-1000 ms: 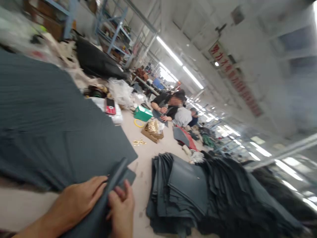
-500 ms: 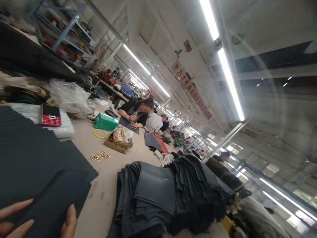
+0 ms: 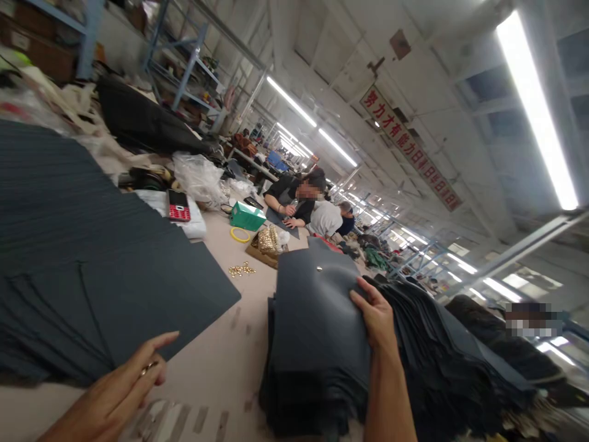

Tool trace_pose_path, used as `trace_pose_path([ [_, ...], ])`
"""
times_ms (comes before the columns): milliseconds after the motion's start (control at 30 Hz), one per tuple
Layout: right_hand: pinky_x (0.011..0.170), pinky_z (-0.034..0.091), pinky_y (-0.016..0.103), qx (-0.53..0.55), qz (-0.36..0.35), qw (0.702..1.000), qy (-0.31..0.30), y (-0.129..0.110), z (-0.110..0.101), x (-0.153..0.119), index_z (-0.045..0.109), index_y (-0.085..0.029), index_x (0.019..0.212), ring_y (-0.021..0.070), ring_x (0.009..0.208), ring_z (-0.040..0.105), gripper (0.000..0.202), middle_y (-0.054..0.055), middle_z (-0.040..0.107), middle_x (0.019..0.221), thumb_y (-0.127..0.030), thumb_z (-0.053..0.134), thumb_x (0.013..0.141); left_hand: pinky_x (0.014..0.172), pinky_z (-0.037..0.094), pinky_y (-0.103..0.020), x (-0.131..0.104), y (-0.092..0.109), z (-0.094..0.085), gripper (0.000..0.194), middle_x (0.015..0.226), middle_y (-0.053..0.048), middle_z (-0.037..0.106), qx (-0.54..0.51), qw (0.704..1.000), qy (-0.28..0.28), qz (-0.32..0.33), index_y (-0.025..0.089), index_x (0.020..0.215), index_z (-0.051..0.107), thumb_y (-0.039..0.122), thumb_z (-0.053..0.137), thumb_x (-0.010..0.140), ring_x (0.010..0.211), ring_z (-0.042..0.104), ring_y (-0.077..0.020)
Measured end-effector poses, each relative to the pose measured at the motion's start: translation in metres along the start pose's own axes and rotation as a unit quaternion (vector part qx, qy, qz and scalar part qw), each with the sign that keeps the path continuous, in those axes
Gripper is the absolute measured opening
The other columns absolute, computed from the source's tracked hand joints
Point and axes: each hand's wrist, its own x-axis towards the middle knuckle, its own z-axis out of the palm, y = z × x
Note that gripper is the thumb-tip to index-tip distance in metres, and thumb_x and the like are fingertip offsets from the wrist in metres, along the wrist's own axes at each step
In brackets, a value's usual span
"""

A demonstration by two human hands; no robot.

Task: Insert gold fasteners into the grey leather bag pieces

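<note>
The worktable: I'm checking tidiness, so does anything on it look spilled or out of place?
Small gold-coloured pieces lie scattered on the worktable, outside the cardboard box holding more; they look spilled, though they may have been set out deliberately.

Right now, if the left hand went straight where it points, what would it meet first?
Likely the dark panel at the right hand, after passing over the left pile's corner and tabletop; depth is unclear.

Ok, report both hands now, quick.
Left hand: loosely open, index finger extended, nothing visibly held.
Right hand: closed on the right edge of a dark sheet.
</note>
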Motion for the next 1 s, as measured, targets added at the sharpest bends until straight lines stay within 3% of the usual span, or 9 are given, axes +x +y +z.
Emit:
trace_pose_path([
  [100,0.08,0.052,0.036,-0.109,0.06,0.992,0.036,0.044,-0.043,0.021,0.056,-0.016,0.127,0.0276,0.098,0.064,0.081,0.01,0.066,0.115,-0.052,0.068,0.056,0.063,0.044,-0.025,0.0,0.002,-0.009,0.054,0.078,0.003,0.058,-0.07,0.994,-0.079,0.004,0.025,0.132,0.036,0.058,0.031,0.089,0.057,0.052,-0.015],
  [167,0.082,0.051,0.043,-0.206,0.093,0.973,0.047,0.067,-0.061,0.019,0.064,-0.01,0.117,0.0349,0.099,0.064,0.077,0.017,0.069,0.105,-0.05,0.067,0.051,0.064,0.045,-0.025,-0.002,0.008,-0.019,0.059,0.082,0.001,0.058,-0.099,0.988,-0.122,0.001,0.024,0.137,0.028,0.058,0.031,0.089,0.06,0.053,-0.0155],
  [300,0.09,0.038,0.061,-0.386,0.077,0.916,0.081,0.078,-0.06,-0.01,0.069,-0.016,0.107,0.0501,0.115,0.049,0.062,0.027,0.061,0.113,-0.049,0.06,0.055,0.078,0.044,-0.027,-0.016,0.034,-0.037,0.05,0.087,0.001,0.057,-0.08,0.985,-0.155,-0.006,0.023,0.14,0.023,0.041,0.031,0.094,0.074,0.055,-0.0149],
  [367,0.087,0.041,0.057,-0.457,0.053,0.882,0.103,0.068,-0.039,-0.03,0.064,-0.03,0.116,0.0448,0.114,0.052,0.057,0.023,0.059,0.12,-0.056,0.049,0.068,0.084,0.043,-0.027,-0.022,0.046,-0.042,0.048,0.094,0.0,0.058,-0.067,0.984,-0.161,0.034,0.023,0.14,0.026,0.029,0.033,0.093,0.083,0.055,-0.0146],
  [467,0.084,0.047,0.05,-0.372,0.032,0.928,0.006,0.047,0.018,-0.071,0.066,-0.043,0.105,0.0368,0.105,0.061,0.045,0.01,0.068,0.109,-0.067,0.053,0.07,0.079,0.044,-0.026,-0.024,0.052,-0.044,0.051,0.093,-0.002,0.06,-0.067,0.978,-0.177,0.094,0.019,0.144,0.018,0.026,0.029,0.095,0.076,0.054,-0.0128],
  [567,0.081,0.054,0.041,-0.175,-0.043,0.96,-0.213,0.026,0.09,-0.126,0.071,-0.026,0.101,0.032,0.091,0.067,0.045,0.007,0.073,0.099,-0.058,0.066,0.07,0.076,0.044,-0.024,-0.025,0.046,-0.045,0.054,0.094,-0.004,0.061,-0.043,0.975,-0.178,0.122,0.018,0.147,0.01,0.024,0.028,0.096,0.075,0.055,-0.0127],
  [733,0.066,0.055,0.024,-0.007,-0.241,0.884,-0.4,0.003,0.19,-0.199,0.068,-0.022,0.107,0.0171,0.077,0.066,0.023,0.006,0.07,0.094,-0.028,0.058,0.087,0.077,0.046,-0.027,-0.03,0.039,-0.053,0.067,0.098,-0.007,0.064,0.001,0.976,-0.172,0.132,0.017,0.149,-0.002,0.019,0.036,0.093,0.08,0.059,-0.0155],
  [833,0.063,0.053,0.023,0.035,-0.297,0.854,-0.425,-0.004,0.22,-0.215,0.066,-0.022,0.109,0.0147,0.073,0.063,0.024,0.005,0.066,0.086,-0.018,0.052,0.09,0.081,0.047,-0.029,-0.032,0.035,-0.061,0.073,0.099,-0.009,0.065,0.006,0.981,-0.149,0.12,0.015,0.149,-0.003,0.018,0.039,0.09,0.087,0.061,-0.0189],
  [1000,0.064,0.05,0.024,0.08,-0.345,0.833,-0.425,0.001,0.237,-0.224,0.065,-0.023,0.095,0.0147,0.072,0.062,0.019,0.002,0.064,0.077,-0.013,0.049,0.09,0.084,0.047,-0.031,-0.037,0.029,-0.07,0.073,0.1,-0.009,0.066,-0.011,0.987,-0.131,0.089,0.015,0.15,0.001,0.015,0.039,0.088,0.091,0.061,-0.0202],
])
